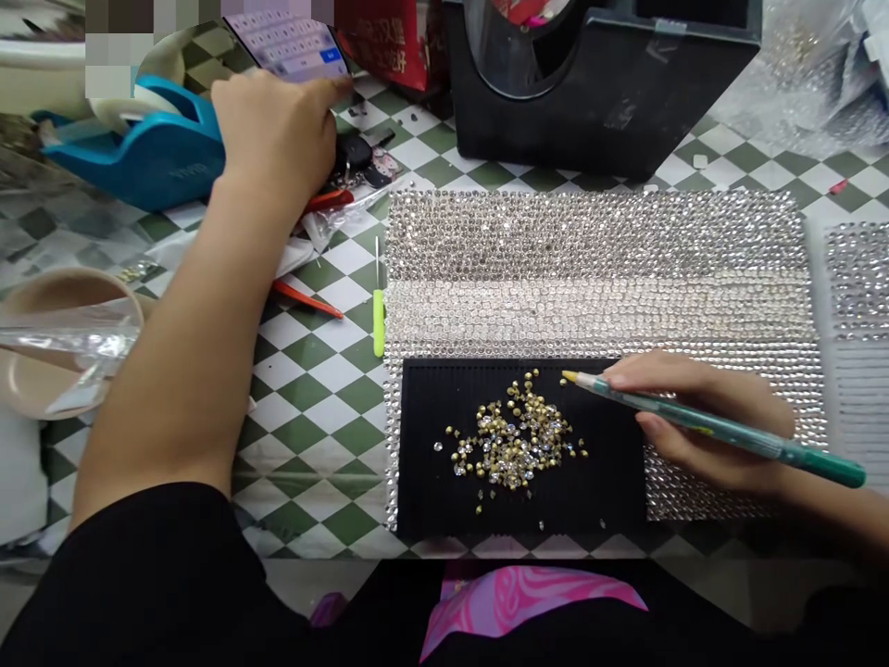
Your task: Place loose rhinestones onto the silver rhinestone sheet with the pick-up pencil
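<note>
My right hand (708,417) pinches a green rhinestone picker pen (715,417) with a clear collar and a yellow tip. The tip hovers over, or rests at, the upper right part of a black ribbed tray (611,482); which, I cannot tell. A loose heap of gold-backed rhinestones (518,445) lies on that tray, a few scattered apart. At the upper left, my left hand (278,139) reaches to a phone (292,46) showing a keyboard. Its index finger is stretched out at the phone's lower right corner; the other fingers are partly hidden.
The tray sits on a sheet of silvery rhinestones (590,241). Behind stands a black tape dispenser (556,130); a blue one (153,148) is beside my left wrist. A green-handled pick (379,320), orange tweezers (309,301) and a beige bowl (62,398) lie leftward.
</note>
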Tool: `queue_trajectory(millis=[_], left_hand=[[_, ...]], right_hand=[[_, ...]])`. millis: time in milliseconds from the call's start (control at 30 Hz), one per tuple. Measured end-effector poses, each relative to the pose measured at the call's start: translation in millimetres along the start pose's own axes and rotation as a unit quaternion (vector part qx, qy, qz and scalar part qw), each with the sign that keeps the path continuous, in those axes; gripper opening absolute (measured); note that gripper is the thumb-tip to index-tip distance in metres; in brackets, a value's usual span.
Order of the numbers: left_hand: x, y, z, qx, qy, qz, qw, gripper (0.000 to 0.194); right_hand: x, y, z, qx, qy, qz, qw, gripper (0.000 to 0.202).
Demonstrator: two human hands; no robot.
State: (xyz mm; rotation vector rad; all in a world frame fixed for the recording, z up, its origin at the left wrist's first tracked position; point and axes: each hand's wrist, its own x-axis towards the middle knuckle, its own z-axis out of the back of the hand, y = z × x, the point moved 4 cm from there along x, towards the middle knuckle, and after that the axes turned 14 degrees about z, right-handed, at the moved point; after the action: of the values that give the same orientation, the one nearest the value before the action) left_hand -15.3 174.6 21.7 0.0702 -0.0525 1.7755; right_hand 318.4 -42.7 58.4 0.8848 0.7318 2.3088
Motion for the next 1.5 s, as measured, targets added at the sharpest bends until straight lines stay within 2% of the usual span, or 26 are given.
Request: queue_trajectory(millis=[267,433,700,767,900,967,1233,1400,1500], left_hand=[[2.0,0.8,-1.1,-0.01,-0.007,-0.015,1.0,0.058],[1.4,0.0,0.6,-0.01,-0.006,-0.019,1.0,0.058],[0.7,0.4,1.1,-0.005,0.001,-0.007,1.0,0.056],[1.1,0.9,1.4,-0.003,0.003,-0.004,1.0,0.057],[1.0,1.9,0.9,0.001,0.011,-0.001,1.0,0.058],[0.7,2.3,0.0,0.002,0.015,0.003,1.0,0.059],[3.4,1.9,-0.4,0.005,0.012,0.014,1.0,0.06],[2.5,-0.6,1.1,0.01,0.018,0.017,1.0,0.062],[0.6,-1.9,3.5,0.014,0.024,0.015,1.0,0.061]], right_hand=[[-0.5,2.5,-10.3,0.064,0.028,0.063,0.996,0.023],[1.9,1.8,-10.3,0.023,0.032,0.026,0.999,0.018],[4.7,3.8,-8.9,0.032,0.027,0.013,0.999,0.018],[1.7,1.7,-3.4,0.026,0.017,-0.003,1.0,0.017],[-8.7,-5.4,10.0,0.018,-0.051,-0.041,0.998,0.024],[-10.9,-7.3,11.7,0.022,-0.059,-0.044,0.997,0.026],[5.1,1.7,1.3,0.018,0.029,0.016,0.999,0.015],[8.6,8.3,-5.6,0.015,0.045,0.057,0.997,0.021],[7.1,7.5,-8.7,0.007,0.045,0.053,0.998,0.022]])
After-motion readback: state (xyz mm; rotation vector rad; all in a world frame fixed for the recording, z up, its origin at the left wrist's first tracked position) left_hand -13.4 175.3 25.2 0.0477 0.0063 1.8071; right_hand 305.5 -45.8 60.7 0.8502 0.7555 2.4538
